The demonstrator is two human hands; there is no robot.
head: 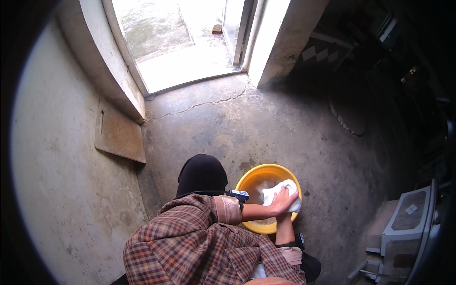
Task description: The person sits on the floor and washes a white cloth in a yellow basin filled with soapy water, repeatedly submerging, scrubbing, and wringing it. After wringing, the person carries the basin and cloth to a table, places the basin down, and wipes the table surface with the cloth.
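A yellow plastic basin (298, 178) stands on the floor in front of me, with cloudy water (257, 186) in its bottom. Over its right side is a bunched white cloth (270, 194), partly hanging down inside. My left hand (282, 200) reaches across and presses on top of this cloth, fingers spread along it. From below comes my right hand (284, 216), of which little more than the wrist shows; the cloth and the left hand cover its fingers. It appears to hold the cloth from underneath.
A brown board (119, 131) leans against the left wall. Ahead, an open doorway (185, 80) lets in bright light. At the lower right stands a pale piece of furniture (406, 213). Cracked concrete floor (213, 121) surrounds the basin, with wet spots (246, 164) beside it.
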